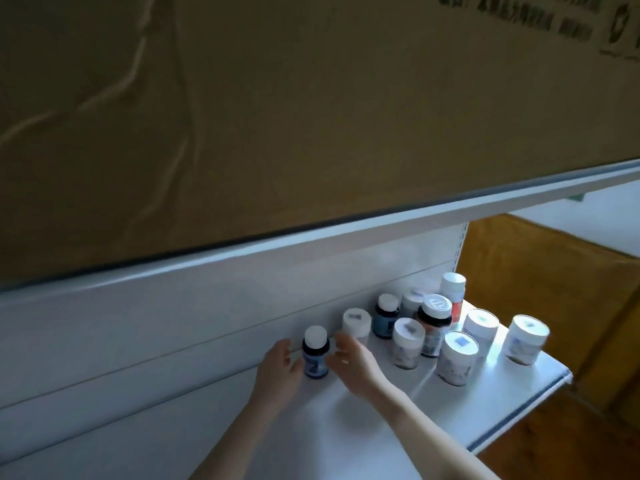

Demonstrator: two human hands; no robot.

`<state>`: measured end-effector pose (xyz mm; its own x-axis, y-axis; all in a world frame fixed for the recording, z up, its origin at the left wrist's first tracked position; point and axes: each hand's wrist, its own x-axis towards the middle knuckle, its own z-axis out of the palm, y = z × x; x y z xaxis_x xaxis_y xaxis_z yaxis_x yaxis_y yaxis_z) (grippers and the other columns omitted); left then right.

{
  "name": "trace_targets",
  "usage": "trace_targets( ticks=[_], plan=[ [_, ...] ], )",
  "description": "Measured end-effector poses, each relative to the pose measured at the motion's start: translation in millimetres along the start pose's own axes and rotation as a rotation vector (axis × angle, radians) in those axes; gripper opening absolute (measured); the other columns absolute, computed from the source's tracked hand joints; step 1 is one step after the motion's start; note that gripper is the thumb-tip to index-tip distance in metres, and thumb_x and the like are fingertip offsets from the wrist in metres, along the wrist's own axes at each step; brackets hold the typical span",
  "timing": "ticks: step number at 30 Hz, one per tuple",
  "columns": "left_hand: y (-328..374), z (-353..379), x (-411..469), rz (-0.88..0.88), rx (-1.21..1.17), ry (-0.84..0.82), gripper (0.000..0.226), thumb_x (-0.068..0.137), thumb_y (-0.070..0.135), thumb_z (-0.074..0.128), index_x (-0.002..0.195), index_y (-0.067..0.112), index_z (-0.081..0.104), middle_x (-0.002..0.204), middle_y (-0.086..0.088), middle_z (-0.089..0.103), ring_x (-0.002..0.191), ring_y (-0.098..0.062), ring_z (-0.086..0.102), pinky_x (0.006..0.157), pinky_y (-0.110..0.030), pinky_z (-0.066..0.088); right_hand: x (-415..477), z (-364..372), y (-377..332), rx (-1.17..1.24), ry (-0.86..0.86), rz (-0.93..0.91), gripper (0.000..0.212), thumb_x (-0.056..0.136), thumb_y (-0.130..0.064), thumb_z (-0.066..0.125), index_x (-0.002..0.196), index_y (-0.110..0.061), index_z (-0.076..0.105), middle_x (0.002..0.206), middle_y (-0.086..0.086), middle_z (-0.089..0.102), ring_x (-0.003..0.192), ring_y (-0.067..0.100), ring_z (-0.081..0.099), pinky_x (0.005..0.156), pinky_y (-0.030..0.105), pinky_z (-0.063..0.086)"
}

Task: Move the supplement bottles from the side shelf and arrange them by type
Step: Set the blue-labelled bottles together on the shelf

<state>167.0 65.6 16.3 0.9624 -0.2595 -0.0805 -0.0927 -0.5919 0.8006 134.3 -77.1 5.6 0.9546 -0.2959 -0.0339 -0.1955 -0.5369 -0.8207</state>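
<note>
Ten supplement bottles on white shelf (pixel 491 393), all upright, clustered toward its right end against the back panel (pixel 173 323).

Left hand (pixel 277 370): fingers loosely curled, relaxed, holding nothing, thumb just beside the small blue bottle (pixel 315 353). Contact too blurred to tell.

Small blue bottle: white cap, dark glass, blue label, leftmost of the set, standing between both hands near the back panel.

Right hand (pixel 353 362): fingers spread wide, just right of that bottle, no grip on it. It partly covers the base of a white-capped bottle (pixel 356 323) behind.

Next right: second blue bottle (pixel 385 318), same type, at the back. Then a white-lidded jar (pixel 408 342) in front, and a grey-white jar (pixel 412 302) behind it.

Dark amber bottle (pixel 434 325) with embossed white lid, mid-cluster. Tall red-labelled bottle (pixel 454 289) behind it, at the back corner.

Three more white-lidded jars: front (pixel 458 357), middle (pixel 481 327), far right (pixel 526 340), the last standing apart near the shelf end.

Above: upper shelf edge (pixel 381 221) carrying a big cardboard box (pixel 277 116), print unreadable.
</note>
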Motion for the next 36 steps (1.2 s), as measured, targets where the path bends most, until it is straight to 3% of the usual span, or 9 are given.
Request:
trace_targets(
  ticks=[5, 7, 9, 13, 16, 19, 27, 32, 36],
  plan=[
    [-9.6, 17.0, 22.8, 0.107, 0.066, -0.093, 0.038, 0.089, 0.015, 0.05, 0.126, 0.019, 0.049, 0.131, -0.002, 0.056, 0.12, -0.019, 0.053, 0.096, -0.027, 0.042, 21.8, 15.8, 11.4, 0.01, -0.03, -0.034, 0.015, 0.088, -0.014, 0.054, 0.102, -0.013, 0.052, 0.091, -0.002, 0.055, 0.092, 0.018, 0.056, 0.068, 0.019, 0.041],
    [-7.1, 17.8, 23.3, 0.159, 0.048, -0.081, 0.034, 0.088, 0.014, 0.051, 0.121, 0.021, 0.053, 0.122, 0.003, 0.061, 0.115, -0.016, 0.056, 0.09, -0.02, 0.042, 19.9, 9.6, 8.9, 0.059, -0.009, -0.046, 0.012, 0.088, -0.014, 0.054, 0.1, -0.015, 0.054, 0.089, -0.004, 0.058, 0.089, 0.014, 0.055, 0.063, 0.012, 0.039],
    [1.7, 14.3, 19.4, 0.216, -0.008, -0.035, 0.03, 0.086, 0.015, 0.057, 0.114, 0.027, 0.057, 0.109, 0.007, 0.064, 0.105, -0.011, 0.06, 0.076, -0.005, 0.041, 16.8, -4.7, 0.5, 0.124, -0.004, -0.043, 0.017, 0.088, -0.015, 0.056, 0.104, -0.011, 0.058, 0.094, -0.001, 0.064, 0.091, 0.014, 0.059, 0.073, 0.02, 0.044],
    [31.0, -2.1, -3.4, 0.276, -0.233, 0.045, 0.051, 0.078, 0.006, 0.066, 0.098, 0.049, 0.048, 0.097, 0.018, 0.062, 0.087, 0.003, 0.062, 0.069, -0.009, 0.048, 4.5, -41.5, -28.2, 0.216, -0.003, -0.115, 0.008, 0.088, -0.021, 0.058, 0.096, -0.018, 0.06, 0.09, -0.001, 0.065, 0.076, 0.009, 0.059, 0.069, 0.024, 0.045],
    [51.2, -15.6, -29.2, 0.281, -0.36, 0.04, 0.056, 0.075, -0.005, 0.066, 0.106, 0.037, 0.046, 0.096, 0.02, 0.056, 0.08, 0.005, 0.061, 0.065, -0.014, 0.053, -12.7, -62.8, -51.9, 0.302, 0.0, -0.18, 0.004, 0.088, -0.02, 0.059, 0.088, -0.024, 0.059, 0.081, -0.004, 0.066, 0.068, 0.005, 0.06, 0.066, 0.024, 0.047],
    [64.6, -27.2, -62.2, 0.271, -0.445, 0.082, 0.056, 0.075, -0.01, 0.063, 0.115, 0.025, 0.045, 0.091, 0.011, 0.058, 0.068, 0.01, 0.063, 0.057, -0.009, 0.051, -34.9, -72.4, -68.3, 0.315, -0.052, -0.232, 0.001, 0.088, -0.025, 0.059, 0.088, -0.025, 0.06, 0.085, -0.001, 0.069, 0.079, 0.019, 0.067, 0.075, 0.034, 0.054],
    [55.8, -44.8, -157.0, 0.164, -0.457, 0.355, 0.054, 0.071, 0.003, 0.072, 0.112, 0.031, 0.051, 0.087, 0.003, 0.062, 0.068, 0.002, 0.063, 0.059, -0.01, 0.05, -101.1, -42.0, -92.7, 0.523, -0.24, -0.229, 0.008, 0.091, -0.026, 0.053, 0.095, -0.021, 0.057, 0.095, 0.005, 0.066, 0.089, 0.022, 0.065, 0.079, 0.037, 0.056],
    [32.8, -70.9, -212.5, 0.126, -0.502, 0.455, 0.056, 0.073, 0.004, 0.072, 0.117, 0.027, 0.048, 0.089, -0.003, 0.061, 0.077, -0.012, 0.064, 0.061, -0.014, 0.053, -143.5, -8.7, -118.0, 0.53, -0.397, -0.304, 0.015, 0.092, -0.03, 0.051, 0.095, -0.02, 0.061, 0.095, 0.003, 0.068, 0.085, 0.016, 0.069, 0.071, 0.032, 0.059],
    [1.7, -104.3, -254.0, 0.087, -0.489, 0.559, 0.054, 0.073, 0.011, 0.075, 0.108, 0.042, 0.047, 0.089, 0.002, 0.06, 0.082, -0.013, 0.066, 0.074, -0.025, 0.057, -175.4, 31.7, -151.7, 0.565, -0.525, -0.366, 0.013, 0.092, -0.025, 0.049, 0.091, -0.021, 0.061, 0.09, 0.001, 0.069, 0.078, 0.011, 0.069, 0.061, 0.025, 0.058]
  ],
)
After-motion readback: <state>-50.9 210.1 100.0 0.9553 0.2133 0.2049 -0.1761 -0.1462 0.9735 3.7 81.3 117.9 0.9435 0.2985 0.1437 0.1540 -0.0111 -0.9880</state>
